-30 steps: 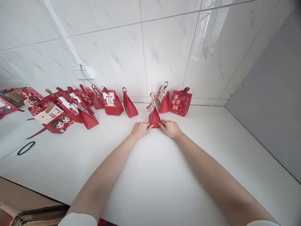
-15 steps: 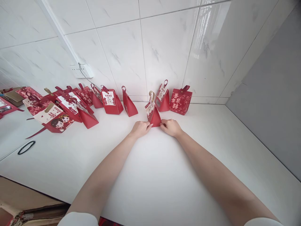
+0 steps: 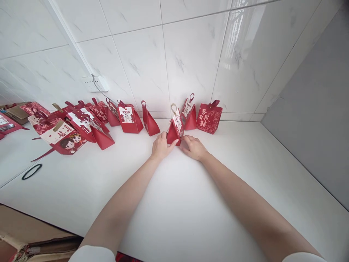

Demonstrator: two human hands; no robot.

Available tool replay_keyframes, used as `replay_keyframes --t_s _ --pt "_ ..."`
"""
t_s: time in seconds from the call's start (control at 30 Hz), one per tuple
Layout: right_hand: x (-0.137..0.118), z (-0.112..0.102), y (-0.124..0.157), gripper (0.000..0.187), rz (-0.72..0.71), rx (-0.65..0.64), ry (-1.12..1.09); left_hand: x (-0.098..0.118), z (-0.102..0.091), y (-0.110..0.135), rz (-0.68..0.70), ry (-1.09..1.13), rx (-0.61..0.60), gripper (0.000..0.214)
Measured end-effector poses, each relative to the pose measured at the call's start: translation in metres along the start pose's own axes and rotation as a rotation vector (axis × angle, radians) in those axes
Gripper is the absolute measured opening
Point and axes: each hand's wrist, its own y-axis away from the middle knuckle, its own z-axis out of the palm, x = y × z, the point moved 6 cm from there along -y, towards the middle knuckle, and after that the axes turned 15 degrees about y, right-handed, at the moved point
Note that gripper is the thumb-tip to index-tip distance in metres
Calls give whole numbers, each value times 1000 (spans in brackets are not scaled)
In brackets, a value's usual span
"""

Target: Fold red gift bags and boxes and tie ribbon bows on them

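A small red gift box (image 3: 172,136) with a tapered top, a white printed panel and a beige ribbon loop stands upright on the white tabletop. My left hand (image 3: 161,146) wraps its lower left side, thumb across the front base and fingers behind. At the lower right corner, my right hand (image 3: 193,147) is closed on the box with bent fingers; their tips are partly hidden. Just behind stands another red gift box (image 3: 190,118) with a dark red loop. A patterned red gift box (image 3: 209,118) with white characters is to its right.
Left along the tiled wall are a slim red box (image 3: 150,123), a white-panelled box (image 3: 131,120) and a cluster of several more boxes (image 3: 69,140). A dark elastic ring (image 3: 32,171) lies near the left. A wall socket (image 3: 95,83) has a cable. A grey panel (image 3: 313,120) bounds the right.
The held gift box has been turned, so its printed panel now faces right instead of left. My left fingers have moved around its side, and my right hand has shifted slightly left.
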Motion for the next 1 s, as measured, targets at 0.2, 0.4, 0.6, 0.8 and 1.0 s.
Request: replay_keyframes --t_s 0.2,0.4,0.6,0.8,1.0 --pt "-11 5 1 49 -177 -17 -143 -19 6 -2 -180 263 69 60" --pt "16 0 -2 58 72 228 -359 -42 4 -8 -344 782 163 46" --pt "21 7 0 78 130 81 -563 -46 13 -12 -496 1095 -84 58" --pt "20 6 1 49 174 13 -336 -40 -3 -10 -337 611 56 58" --pt "25 2 0 41 240 84 -182 -28 -18 -5 -131 466 162 44"
